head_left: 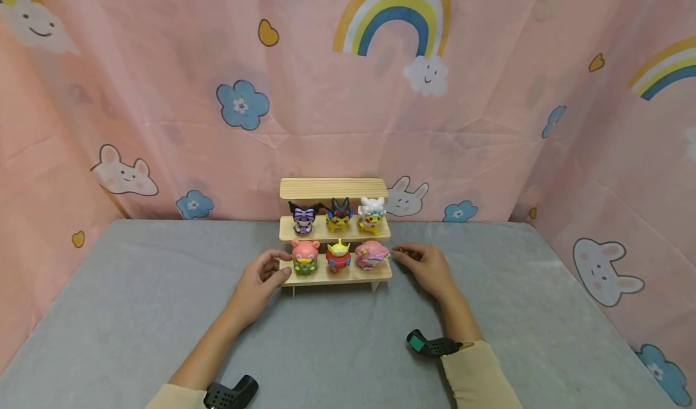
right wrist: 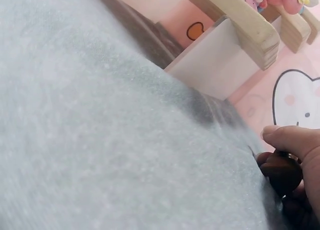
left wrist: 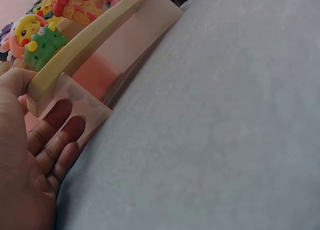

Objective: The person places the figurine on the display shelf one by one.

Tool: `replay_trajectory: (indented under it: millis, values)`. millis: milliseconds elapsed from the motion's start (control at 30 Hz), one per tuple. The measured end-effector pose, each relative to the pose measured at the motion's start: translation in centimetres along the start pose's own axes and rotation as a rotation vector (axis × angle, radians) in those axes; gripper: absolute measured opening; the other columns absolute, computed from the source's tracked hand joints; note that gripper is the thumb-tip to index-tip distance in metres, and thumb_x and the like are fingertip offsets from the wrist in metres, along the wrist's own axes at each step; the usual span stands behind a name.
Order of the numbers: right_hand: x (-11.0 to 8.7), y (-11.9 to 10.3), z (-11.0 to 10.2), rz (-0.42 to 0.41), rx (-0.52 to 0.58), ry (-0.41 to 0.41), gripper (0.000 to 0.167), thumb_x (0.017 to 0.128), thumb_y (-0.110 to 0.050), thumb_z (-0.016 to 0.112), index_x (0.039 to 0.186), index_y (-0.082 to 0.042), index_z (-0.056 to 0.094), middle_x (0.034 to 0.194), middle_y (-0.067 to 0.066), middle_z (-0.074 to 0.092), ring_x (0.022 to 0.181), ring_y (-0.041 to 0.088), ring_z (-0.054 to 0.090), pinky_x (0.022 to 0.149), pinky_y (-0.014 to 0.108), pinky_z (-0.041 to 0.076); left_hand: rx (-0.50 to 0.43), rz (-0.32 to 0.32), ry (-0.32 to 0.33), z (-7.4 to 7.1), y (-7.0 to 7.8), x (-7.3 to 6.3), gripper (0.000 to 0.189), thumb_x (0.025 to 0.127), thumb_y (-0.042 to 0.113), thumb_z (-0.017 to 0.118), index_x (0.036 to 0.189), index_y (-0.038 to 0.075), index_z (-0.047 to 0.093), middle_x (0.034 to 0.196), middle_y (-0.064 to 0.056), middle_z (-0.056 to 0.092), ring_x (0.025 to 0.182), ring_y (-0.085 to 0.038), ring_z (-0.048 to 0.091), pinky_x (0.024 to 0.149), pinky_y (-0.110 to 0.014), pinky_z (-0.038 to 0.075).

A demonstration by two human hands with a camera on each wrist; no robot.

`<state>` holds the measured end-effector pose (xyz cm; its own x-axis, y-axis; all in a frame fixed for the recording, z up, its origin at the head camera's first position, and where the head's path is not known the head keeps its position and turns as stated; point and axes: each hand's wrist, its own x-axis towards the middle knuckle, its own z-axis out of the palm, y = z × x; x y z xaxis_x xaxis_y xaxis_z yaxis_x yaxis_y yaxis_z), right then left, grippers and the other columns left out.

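A tiered wooden display shelf (head_left: 334, 281) stands on the table. My left hand (head_left: 262, 282) pinches the left end of its lowest board between thumb and index finger; in the left wrist view the other fingers hang loosely bent below the board. My right hand (head_left: 426, 268) is beside the right end, fingers loosely curled, apart from the board in the right wrist view. The lowest tier holds a pink-hooded figurine (head_left: 305, 257), a red-and-blue figurine (head_left: 338, 257) and a pink figurine (head_left: 372, 255). Behind them are a black-and-purple figurine (head_left: 304, 218), a dark-hooded yellow figurine (head_left: 339, 215) and a white-hooded figurine (head_left: 372, 215).
A grey cloth covers the table (head_left: 348, 348). Behind it and along both sides hangs a pink patterned curtain (head_left: 326, 107). The shelf's top board (head_left: 333, 188) carries no figurine. Black wrist mounts (head_left: 432, 344) sit on both forearms.
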<state>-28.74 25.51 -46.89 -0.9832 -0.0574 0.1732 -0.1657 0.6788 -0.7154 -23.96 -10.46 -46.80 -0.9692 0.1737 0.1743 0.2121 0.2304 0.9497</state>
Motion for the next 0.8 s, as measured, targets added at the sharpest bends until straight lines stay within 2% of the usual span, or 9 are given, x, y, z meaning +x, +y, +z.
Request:
replay_trajectory:
  millis: [133, 533, 800]
  values:
    - [0.04, -0.05, 0.18, 0.003, -0.007, 0.009, 0.025, 0.097, -0.028, 0.069, 0.112, -0.01, 0.077, 0.082, 0.006, 0.072, 0.069, 0.011, 0.056, 0.068, 0.027, 0.046, 0.003, -0.006, 0.005, -0.02, -0.08, 0.0, 0.023, 0.1, 0.016, 0.061, 0.12, 0.006, 0.062, 0.085, -0.005, 0.058, 0.073, -0.009, 0.051, 0.067, -0.025, 0.043]
    - [0.07, -0.14, 0.56, 0.034, -0.027, 0.04, 0.026, 0.097, -0.029, 0.069, 0.111, -0.008, 0.077, 0.086, 0.007, 0.07, 0.072, 0.015, 0.054, 0.067, 0.028, 0.044, -0.011, 0.009, -0.002, 0.03, 0.15, -0.06, 0.023, 0.1, 0.016, 0.061, 0.12, 0.004, 0.061, 0.086, -0.009, 0.06, 0.075, -0.008, 0.052, 0.068, -0.025, 0.043]
    - [0.16, -0.02, 0.74, 0.024, -0.037, 0.061, 0.025, 0.097, -0.03, 0.069, 0.108, -0.009, 0.077, 0.087, 0.007, 0.07, 0.073, 0.016, 0.053, 0.068, 0.029, 0.043, -0.015, 0.004, -0.005, -0.01, 0.28, -0.08, 0.024, 0.1, 0.015, 0.061, 0.121, 0.003, 0.06, 0.087, -0.009, 0.061, 0.075, -0.007, 0.052, 0.069, -0.025, 0.043]
